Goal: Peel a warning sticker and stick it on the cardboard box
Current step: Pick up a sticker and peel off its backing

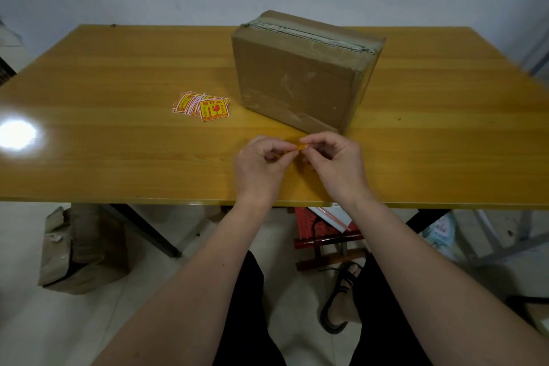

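Wooden, glossy orange-brown table (118, 74) carries a taped brown cardboard box (300, 74), its broad side facing the person for easy sticking. Spare red-and-yellow stickers (202, 105) lie beside it. Left hand (260, 163) and right hand (335, 160) pinch one small yellow warning sticker (298, 148) edge-on between them, likely to split off its backing.

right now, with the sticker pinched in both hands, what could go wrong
1. The sticker is held edge-on between the left hand and right hand; it could fold and stick to itself or to the fingers.
2. The box face looks scuffed with old tape marks, so it may bond poorly there.
3. The pile lies beside the box; a sweeping arm could scatter it.
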Motion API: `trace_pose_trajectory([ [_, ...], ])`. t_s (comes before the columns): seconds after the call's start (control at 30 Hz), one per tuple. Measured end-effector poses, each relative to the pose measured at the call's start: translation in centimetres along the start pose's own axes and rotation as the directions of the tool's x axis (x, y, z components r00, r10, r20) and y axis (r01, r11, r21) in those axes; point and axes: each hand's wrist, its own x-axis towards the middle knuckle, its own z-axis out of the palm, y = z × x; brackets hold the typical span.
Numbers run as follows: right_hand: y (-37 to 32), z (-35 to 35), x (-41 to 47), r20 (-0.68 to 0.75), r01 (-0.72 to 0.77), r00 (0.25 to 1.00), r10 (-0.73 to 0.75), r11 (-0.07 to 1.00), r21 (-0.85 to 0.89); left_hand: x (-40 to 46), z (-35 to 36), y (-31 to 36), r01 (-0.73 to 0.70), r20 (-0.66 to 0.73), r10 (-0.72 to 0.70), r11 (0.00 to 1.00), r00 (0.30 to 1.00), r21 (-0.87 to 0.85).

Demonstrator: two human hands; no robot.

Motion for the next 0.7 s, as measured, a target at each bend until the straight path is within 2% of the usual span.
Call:
trace_pose_trajectory([
  [0.13, -0.42, 0.07, -0.19, 0.019, 0.018, 1.000, -0.019, 0.999, 0.037, 0.07, 0.05, -0.27, 0.002, -0.056, -0.002, 1.000, 0.998, 0.006],
  [0.43, -0.60, -0.01, -0.31, 0.031, 0.017, 0.999, -0.016, 1.000, -0.016, 0.28, -0.12, -0.16, 0.021, 0.020, -0.021, 1.000, 1.000, 0.011],
  [0.7, -0.88, -0.14, -0.29, 0.028, 0.002, 1.000, -0.002, 1.000, -0.007, 0.18, -0.08, -0.01, 0.043, -0.041, -0.043, 0.999, 0.998, -0.015],
])
